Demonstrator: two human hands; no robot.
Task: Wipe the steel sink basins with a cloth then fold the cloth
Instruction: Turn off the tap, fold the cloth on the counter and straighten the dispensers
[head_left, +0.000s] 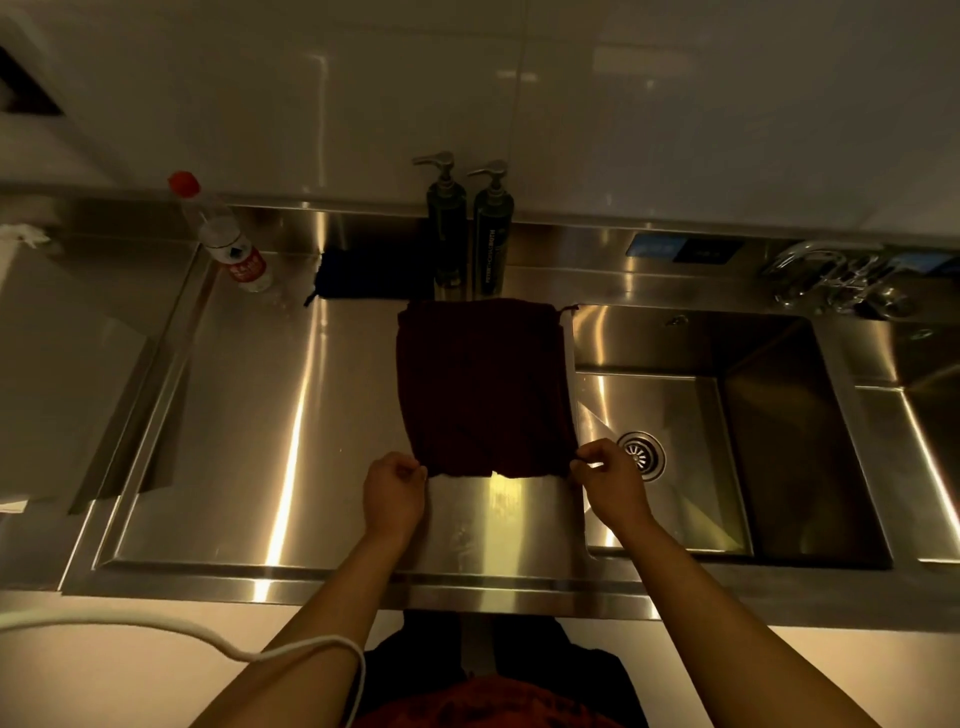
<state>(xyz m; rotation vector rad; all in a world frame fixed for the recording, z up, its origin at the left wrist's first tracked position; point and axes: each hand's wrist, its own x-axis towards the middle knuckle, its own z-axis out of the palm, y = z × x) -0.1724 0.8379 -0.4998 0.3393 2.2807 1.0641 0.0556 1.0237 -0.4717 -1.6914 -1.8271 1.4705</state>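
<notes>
Your left hand (393, 486) pinches the near left corner of the dark red cloth (483, 387); your right hand (608, 480) pinches the near right corner. The cloth lies flat on the steel drainboard (249, 415), its right edge along the sink basin (727, 441) rim. Two pump bottles (470, 228) stand at the back edge, just behind it.

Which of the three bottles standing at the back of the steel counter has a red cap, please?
The clear plastic bottle at the far left, with a red-and-white label; the two dark pump bottles beside each other have grey pump heads.
</notes>
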